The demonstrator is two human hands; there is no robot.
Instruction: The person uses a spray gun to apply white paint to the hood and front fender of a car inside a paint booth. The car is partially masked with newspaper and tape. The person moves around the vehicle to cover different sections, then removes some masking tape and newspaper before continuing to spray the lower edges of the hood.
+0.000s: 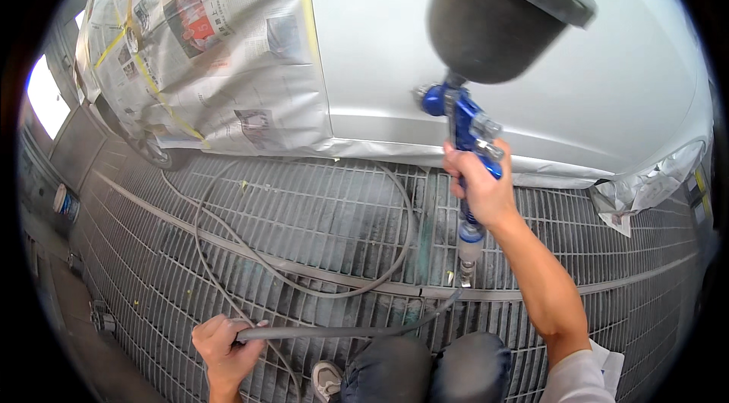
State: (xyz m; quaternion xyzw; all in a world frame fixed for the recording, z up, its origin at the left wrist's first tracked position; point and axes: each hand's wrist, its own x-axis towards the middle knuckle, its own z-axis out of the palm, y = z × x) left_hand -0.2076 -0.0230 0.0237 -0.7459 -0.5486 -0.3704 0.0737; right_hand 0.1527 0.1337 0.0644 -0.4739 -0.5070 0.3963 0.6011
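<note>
My right hand (480, 184) grips the handle of a blue spray gun (465, 118), which has a large dark cup (493, 19) on top. The gun's nozzle points toward the pale, glossy body panel of a car (372, 46). Below the handle, a blue and clear fitting (469, 240) hangs over the grating. My left hand (228, 344), low at the left, is closed on a grey hose (319, 332), which runs rightward past my knees toward the gun's lower fitting.
Newspaper masking (205, 76) with yellow tape covers the car's left part, and more paper (645, 190) hangs at the right. Loops of hose (357, 292) lie on the metal floor grating (585, 243). A bucket (66, 203) stands at the far left, near a bright window (47, 99).
</note>
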